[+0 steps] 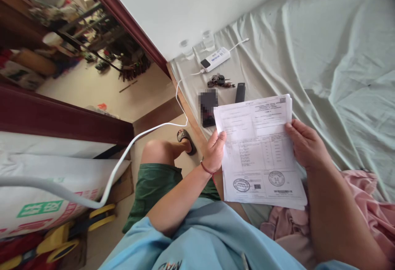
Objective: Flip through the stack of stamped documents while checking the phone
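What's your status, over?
Left hand and right hand grip the stack of papers by its side edges. Papers held above the bed. Phone, keys lie beyond, apart.

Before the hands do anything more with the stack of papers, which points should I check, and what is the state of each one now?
1. Left hand grips the stack of papers at its left edge: ok.
2. Right hand holds the right edge, thumb on top: ok.
3. Sheets aligned: not ok, the edges fan out slightly at the bottom and the right.
4. Printed side faces the camera, stamps visible near the bottom: ok.
5. Items on the bed sheet beyond the papers, namely phone, keys, power strip: apart from the papers, ok.
6. Number of sheets: cannot tell.
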`<state>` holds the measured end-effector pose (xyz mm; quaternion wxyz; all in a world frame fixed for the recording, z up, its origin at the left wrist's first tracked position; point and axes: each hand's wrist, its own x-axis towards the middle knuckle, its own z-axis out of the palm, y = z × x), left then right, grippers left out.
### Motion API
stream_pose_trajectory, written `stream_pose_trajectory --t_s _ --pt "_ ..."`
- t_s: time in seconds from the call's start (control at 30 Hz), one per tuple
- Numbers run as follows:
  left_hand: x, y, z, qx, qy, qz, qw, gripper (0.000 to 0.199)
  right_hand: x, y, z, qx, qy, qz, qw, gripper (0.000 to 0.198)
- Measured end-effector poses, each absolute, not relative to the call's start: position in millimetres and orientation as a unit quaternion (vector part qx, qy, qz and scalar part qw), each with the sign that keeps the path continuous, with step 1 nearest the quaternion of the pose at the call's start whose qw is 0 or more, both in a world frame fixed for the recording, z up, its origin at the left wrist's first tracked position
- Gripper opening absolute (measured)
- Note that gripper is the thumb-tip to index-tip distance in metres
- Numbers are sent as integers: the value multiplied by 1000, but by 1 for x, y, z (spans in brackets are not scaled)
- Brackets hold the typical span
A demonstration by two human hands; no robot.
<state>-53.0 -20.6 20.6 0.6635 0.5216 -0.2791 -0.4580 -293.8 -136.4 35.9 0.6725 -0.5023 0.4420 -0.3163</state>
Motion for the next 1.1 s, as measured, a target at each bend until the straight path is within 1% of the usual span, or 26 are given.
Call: stream_pose_trajectory --t_s 0.17,0.27,0.4,0.53,0.67,0.77,0.83,0.93,1.0,1.1 --pt "-49 -23 21 540 -262 -436 671 46 -293 -136 36 -530 400 -276 695 38" --pt "-45 -24 25 529 -270 -443 671 44 -292 -135 36 -515 400 -270 708 38" --pt "-38 -26 34 485 -220 -503 681 48 -294 -135 34 -508 386 -271 721 38" --pt "-31 -27 40 482 -182 -559 650 56 -293 -133 35 -528 365 -279 714 39" --pt "-36 -27 38 498 -238 -516 655 52 -288 -131 38 -520 379 -329 691 40" --pt "-42 -27 40 489 -235 -497 678 51 -286 -130 41 -482 387 -347 705 39" --pt "-42 -27 44 471 -193 -526 681 53 -286 -129 42 -459 388 -335 726 40" --pt "-39 -26 46 448 -147 -595 651 53 -285 -128 44 -429 398 -329 741 43" --pt "-39 -26 45 460 -145 -610 629 50 -284 -128 44 -415 421 -341 731 45" --pt "-44 -26 39 499 -181 -582 616 52 -281 -128 41 -398 475 -370 692 45"
